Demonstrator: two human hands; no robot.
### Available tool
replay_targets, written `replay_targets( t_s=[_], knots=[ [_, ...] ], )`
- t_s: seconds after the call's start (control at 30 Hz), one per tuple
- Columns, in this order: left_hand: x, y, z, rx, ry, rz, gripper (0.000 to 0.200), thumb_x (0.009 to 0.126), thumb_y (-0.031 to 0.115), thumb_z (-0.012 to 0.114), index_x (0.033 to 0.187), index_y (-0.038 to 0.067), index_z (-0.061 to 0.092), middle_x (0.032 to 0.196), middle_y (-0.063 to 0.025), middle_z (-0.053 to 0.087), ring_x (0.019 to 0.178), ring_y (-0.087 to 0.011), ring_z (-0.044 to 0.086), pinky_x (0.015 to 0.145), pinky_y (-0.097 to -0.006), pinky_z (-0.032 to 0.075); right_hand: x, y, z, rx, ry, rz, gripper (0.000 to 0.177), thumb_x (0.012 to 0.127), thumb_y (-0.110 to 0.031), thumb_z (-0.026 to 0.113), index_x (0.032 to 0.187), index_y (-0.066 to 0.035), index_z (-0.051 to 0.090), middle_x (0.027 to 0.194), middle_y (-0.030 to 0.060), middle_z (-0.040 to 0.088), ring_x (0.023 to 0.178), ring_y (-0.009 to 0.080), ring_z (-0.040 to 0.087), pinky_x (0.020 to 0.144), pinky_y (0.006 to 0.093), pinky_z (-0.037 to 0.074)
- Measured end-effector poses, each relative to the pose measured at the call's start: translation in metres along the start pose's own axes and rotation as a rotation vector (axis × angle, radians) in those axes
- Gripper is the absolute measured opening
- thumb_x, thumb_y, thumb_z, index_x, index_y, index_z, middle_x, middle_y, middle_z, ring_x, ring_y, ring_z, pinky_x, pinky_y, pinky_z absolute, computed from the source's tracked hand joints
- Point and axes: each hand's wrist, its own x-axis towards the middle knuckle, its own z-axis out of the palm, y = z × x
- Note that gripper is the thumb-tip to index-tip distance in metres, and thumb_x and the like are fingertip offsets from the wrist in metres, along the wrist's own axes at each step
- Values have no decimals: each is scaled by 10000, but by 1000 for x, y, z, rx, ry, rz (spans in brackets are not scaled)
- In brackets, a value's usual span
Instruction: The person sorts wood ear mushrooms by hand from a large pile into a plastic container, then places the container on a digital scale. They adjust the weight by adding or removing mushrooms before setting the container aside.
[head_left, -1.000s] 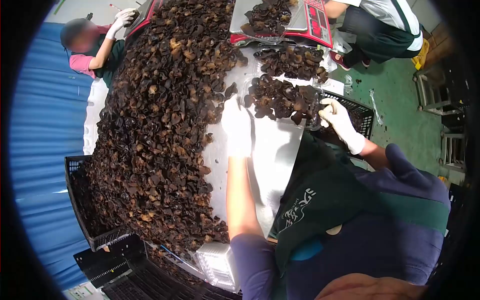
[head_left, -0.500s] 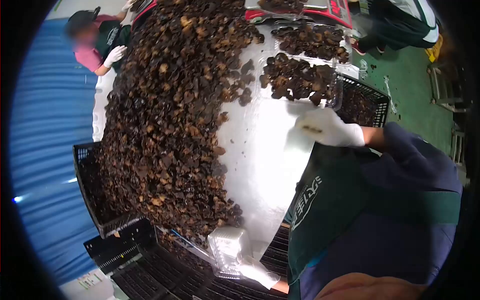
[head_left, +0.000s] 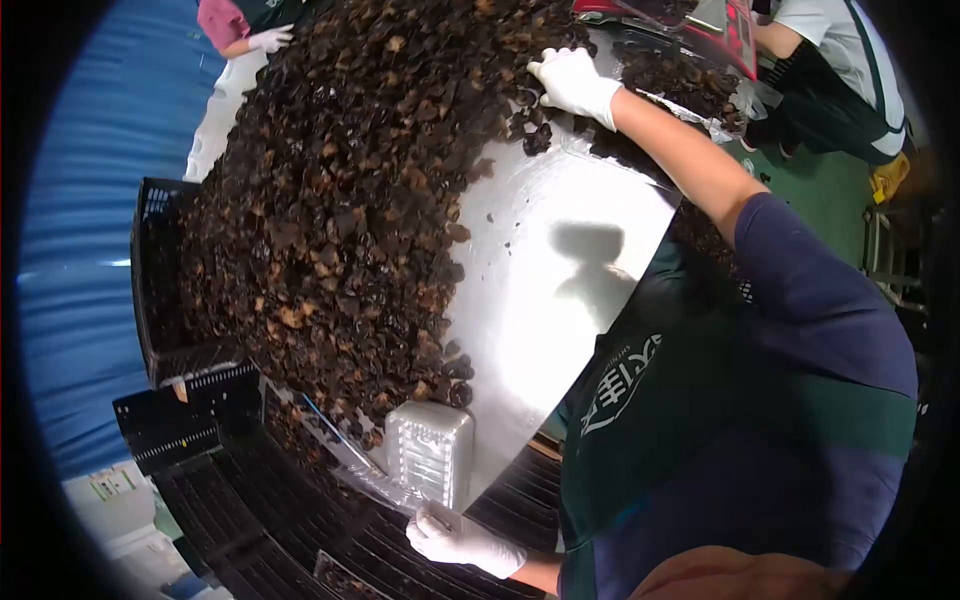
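Observation:
A large heap of dark brown wood ear mushrooms (head_left: 350, 200) covers much of the pale metal table (head_left: 500, 250). My right hand (head_left: 572, 82), in a white glove, reaches to the heap's upper edge; its slightly bent fingers are apart and rest over the mushrooms. Below, my gloved left hand (head_left: 455, 542) has its fingers curled in at the lower edge of a clear plastic container (head_left: 432, 450). That container stands at the table's near corner beside the heap. Clear plastic film (head_left: 375, 480) stretches from the left hand's fingers toward the crates.
A black crate (head_left: 160, 340) borders the heap at left, with black slatted crates (head_left: 270, 520) below it. Clear trays of mushrooms (head_left: 680, 80) and a red-edged bin (head_left: 740, 35) are at upper right. One co-worker's gloved hand (head_left: 270, 40) is at upper left; another person (head_left: 835, 70) bends at upper right.
My right hand has moved up and left from beside my body to the heap. The left hand has shifted down and left, and the clear container is turned more upright.

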Motion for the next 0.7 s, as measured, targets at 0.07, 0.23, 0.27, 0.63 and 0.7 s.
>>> replay_targets(
  t_s=[0.07,0.23,0.27,0.63,0.7],
  knots=[
    [6,34,-4,-174,150,163,239,736,-102,714,937,24,684,814,-112,611,715,-246,595,623,-365,503,-2,-12,6,66,-102,-75,480,801,-293,693,1232,-94,622,1089,164,608,1031,335,603,854,447,479],
    [15,138,44,-433,-545,555,129,791,110,644,919,114,658,741,-103,627,615,-250,609,508,-352,448,-37,-62,28,377,122,-373,346,814,-220,642,1131,-84,668,1040,141,626,1000,314,599,848,434,488],
    [11,152,64,-517,-532,759,156,794,103,618,948,111,648,749,-83,610,645,-235,607,524,-343,452,-48,-71,23,451,170,-392,331,824,-208,622,1128,-86,670,1015,134,621,987,306,593,840,434,475],
    [-24,138,68,-273,-578,851,276,789,124,594,1062,145,629,798,6,512,710,-162,547,598,-300,448,-110,-124,95,448,292,-873,473,912,-221,597,1357,-83,516,1345,153,530,1338,284,433,1115,428,336],
    [-26,133,69,-239,-456,858,283,772,119,620,1053,151,635,793,15,505,700,-148,537,590,-292,441,-133,-101,71,287,267,-802,478,888,-210,612,1330,-51,522,1305,143,560,1204,290,548,1015,413,437]
  ],
)
